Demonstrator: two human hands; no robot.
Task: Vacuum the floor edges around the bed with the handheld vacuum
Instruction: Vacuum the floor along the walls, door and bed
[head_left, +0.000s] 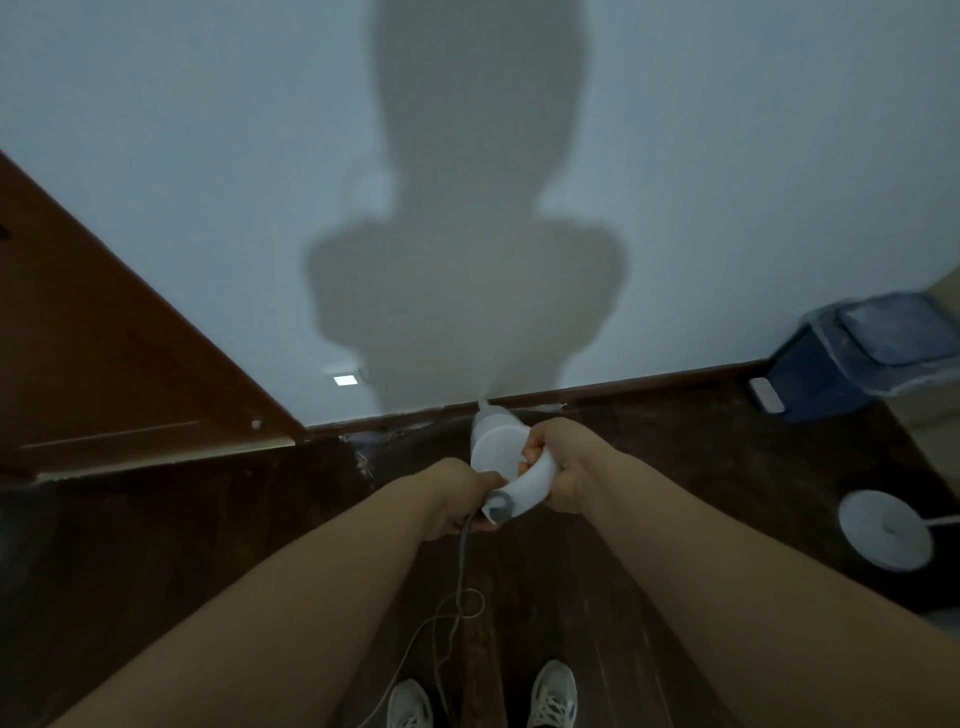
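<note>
- The handheld vacuum (498, 452) is a white unit held out in front of the person, above the dark wooden floor (675, 493), its narrow nozzle aimed down at the baseboard (649, 382) where floor meets the pale wall (208, 208).
- The right hand (558, 467) is wrapped around the curved white handle, fingers curled tight on it.
- The left hand (460, 499) is closed around the grey power cord (462, 551) just where it leaves the tail of the handle; the cord hangs down and loops on the floor near the person's shoes (553, 693).
- No bed shows in this view, so how much of its surround has been cleaned cannot be told from here.
- Judging from the pale dust or scuffing lying along the floor edge left of the nozzle, near the bottom corner of the brown door (104, 364), this stretch looks unfinished; the task seems to be in progress rather than near its end.
- Whether the motor is running cannot be told.
- A blue pedal bin (831, 364) with a plastic liner stands against the wall toward the floor's far right corner, and a white round base (885, 530) of some stand sits on the floor near the right edge.
- A small lit white square (344, 380) sits low on the wall.
- No brand, label or readable writing is visible on the vacuum, the bin or anything else.
</note>
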